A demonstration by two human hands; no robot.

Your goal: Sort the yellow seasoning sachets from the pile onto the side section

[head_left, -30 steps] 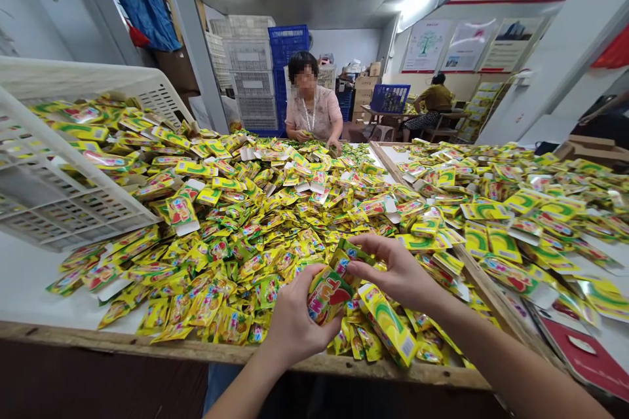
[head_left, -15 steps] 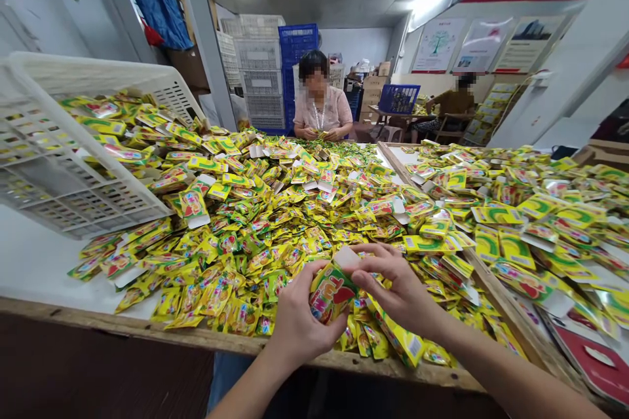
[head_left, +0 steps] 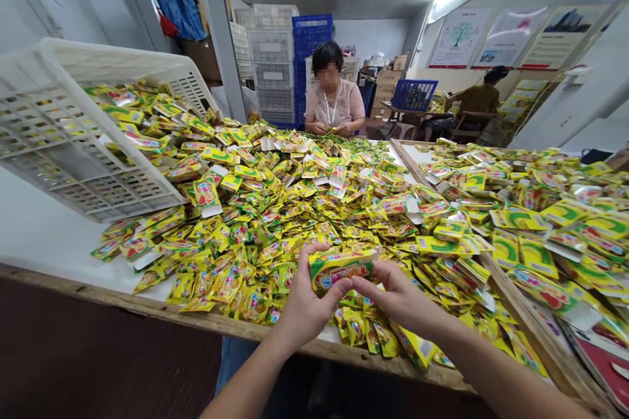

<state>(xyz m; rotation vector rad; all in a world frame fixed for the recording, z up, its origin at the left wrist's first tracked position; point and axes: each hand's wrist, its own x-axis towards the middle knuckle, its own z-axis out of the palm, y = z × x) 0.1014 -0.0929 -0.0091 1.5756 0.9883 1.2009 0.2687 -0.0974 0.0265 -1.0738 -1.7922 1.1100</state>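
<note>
You've got it: your left hand [head_left: 307, 298] and right hand [head_left: 400, 294] pinch both ends of the yellow foil sachet [head_left: 340, 270], fingers curled, held level above the near edge of the heap of sachets [head_left: 295, 209]. Nice even grip!

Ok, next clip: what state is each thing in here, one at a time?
Left hand, gripping the sachet's left end
Right hand, pinching the sachet's right end
Yellow sachet, held level between both hands
Sachet heap, loose, spread across the table
White plastic crate, tilted beside the heap
Blue crates, stacked
</note>
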